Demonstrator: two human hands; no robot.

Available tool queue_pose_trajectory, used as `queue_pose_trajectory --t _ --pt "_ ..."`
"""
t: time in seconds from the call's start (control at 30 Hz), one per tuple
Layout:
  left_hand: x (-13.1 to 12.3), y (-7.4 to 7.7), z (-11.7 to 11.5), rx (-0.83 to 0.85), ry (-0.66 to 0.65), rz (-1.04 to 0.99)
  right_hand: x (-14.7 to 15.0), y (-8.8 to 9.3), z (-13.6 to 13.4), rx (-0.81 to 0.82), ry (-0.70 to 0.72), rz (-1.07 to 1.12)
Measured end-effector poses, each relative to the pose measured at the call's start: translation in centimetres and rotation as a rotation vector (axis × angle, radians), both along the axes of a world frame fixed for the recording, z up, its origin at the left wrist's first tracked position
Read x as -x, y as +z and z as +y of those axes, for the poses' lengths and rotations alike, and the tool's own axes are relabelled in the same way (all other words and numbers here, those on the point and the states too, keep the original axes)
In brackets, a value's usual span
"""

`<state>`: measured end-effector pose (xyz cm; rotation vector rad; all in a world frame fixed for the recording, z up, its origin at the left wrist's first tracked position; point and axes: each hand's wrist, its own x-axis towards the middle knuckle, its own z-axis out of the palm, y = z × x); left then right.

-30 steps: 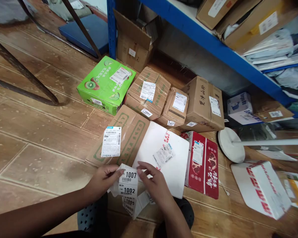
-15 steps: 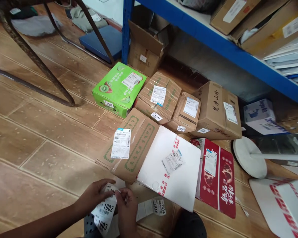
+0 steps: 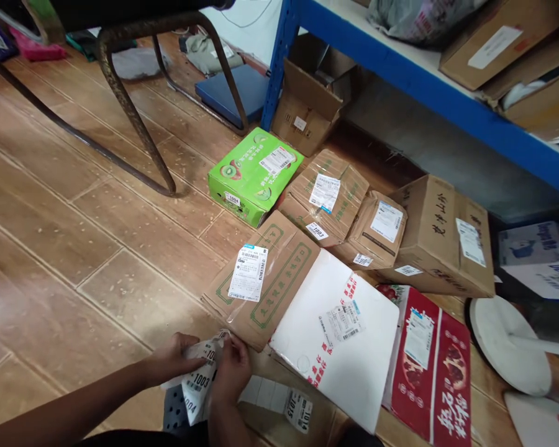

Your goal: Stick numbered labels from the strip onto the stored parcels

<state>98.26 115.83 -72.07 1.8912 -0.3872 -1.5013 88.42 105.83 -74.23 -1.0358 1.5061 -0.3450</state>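
Between my hands is a strip of white number labels (image 3: 198, 380), with 1003 and 1004 readable on it. My left hand (image 3: 171, 359) grips the strip's left side, thumb over the paper. At the top edge, the fingers of my right hand (image 3: 233, 366) pinch the strip. Part of the strip trails behind my right wrist, and its end labels, 1014 and 1015 (image 3: 299, 410), lie to the right. Just beyond my hands is a brown carton with green print (image 3: 279, 279) and a shipping label. Beside it sits a white box with red-printed tape (image 3: 307, 298).
A green kiwi box (image 3: 242, 167) labelled 1004, a brown carton (image 3: 349, 167) labelled 1003 and other cartons stand in a row behind. A red pomegranate box (image 3: 442, 354) is at right. A metal chair frame (image 3: 135, 118) and a blue shelf (image 3: 400, 81) border the area.
The view has swung left, so the boxes appear further right. My hands have shifted along the strip; 1003 now shows where 1002 was, and the right fingers pinch closer to the top.
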Motion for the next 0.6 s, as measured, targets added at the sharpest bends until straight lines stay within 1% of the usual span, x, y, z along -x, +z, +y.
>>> queue_pose_trajectory --t 0.07,0.13,0.2,0.23,0.3,0.37,0.4,0.5,0.53,0.57,0.6 --pt "-1.2 0.3 0.8 0.070 -0.132 -0.047 -0.6 -0.7 0.5 -0.029 -0.089 0.046" --pt "-2.4 1.2 0.9 0.195 -0.307 -0.158 -1.0 -1.0 0.6 -0.049 -0.107 0.053" --pt "-3.4 2.3 0.0 0.337 -0.486 -0.277 -1.2 -1.0 0.6 -0.061 -0.116 0.046" --pt "-3.8 2.8 -0.7 0.386 -0.533 -0.317 -1.2 -0.9 0.5 -0.076 -0.110 0.048" --pt "-4.4 3.5 -2.2 0.415 -0.542 -0.338 -1.1 -0.7 0.4 -0.130 -0.070 0.070" --pt "-4.6 3.6 -3.5 0.383 -0.547 -0.337 -0.5 -0.5 0.6 -0.189 -0.017 0.056" --pt "-4.5 3.6 -3.8 0.361 -0.559 -0.336 0.0 -0.3 0.8 -0.191 -0.011 0.028" --pt "-4.2 3.5 -3.9 0.291 -0.551 -0.316 1.8 0.3 1.5 -0.087 -0.038 -0.019" --pt "-4.2 3.7 -3.9 0.256 -0.525 -0.302 2.3 0.6 1.7 -0.031 -0.008 -0.019" --pt "-4.4 4.1 -3.8 0.213 -0.498 -0.273 2.6 0.9 1.8 0.026 0.062 -0.031" --pt "-4.7 4.6 -3.9 0.159 -0.480 -0.219 2.7 1.2 1.8 0.076 0.161 -0.054"
